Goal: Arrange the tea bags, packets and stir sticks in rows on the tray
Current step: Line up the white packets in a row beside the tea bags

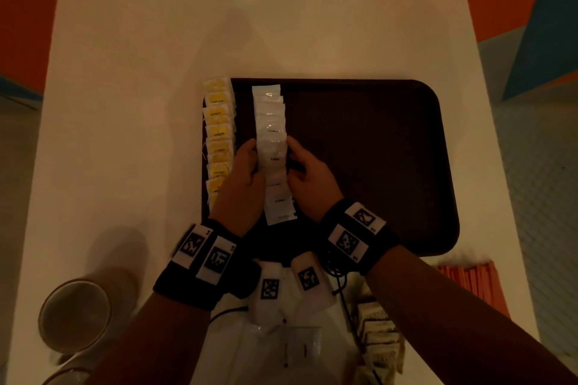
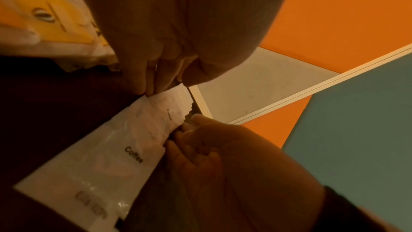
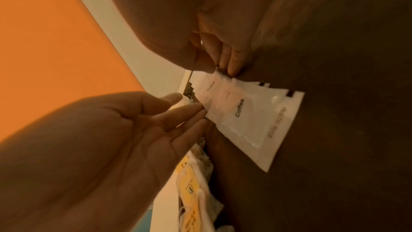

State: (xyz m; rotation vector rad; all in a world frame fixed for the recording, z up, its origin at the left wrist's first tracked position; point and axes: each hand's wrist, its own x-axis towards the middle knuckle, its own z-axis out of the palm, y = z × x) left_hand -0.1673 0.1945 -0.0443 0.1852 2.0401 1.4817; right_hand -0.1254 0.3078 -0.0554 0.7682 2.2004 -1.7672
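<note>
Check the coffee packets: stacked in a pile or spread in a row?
Spread: the coffee packets overlap in one row down the tray, left hand and right hand squaring its sides.

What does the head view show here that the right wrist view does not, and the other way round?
Only the head view shows the full tray, the orange stir sticks and brown packets waiting on the table off the tray, and a cup at the near left.

Only the right wrist view shows the left hand from the palm side, straight fingertips against the row's edge.

Both show the white coffee packets in an overlapping row between the left hand and the right hand, with the yellow tea bags alongside.
</note>
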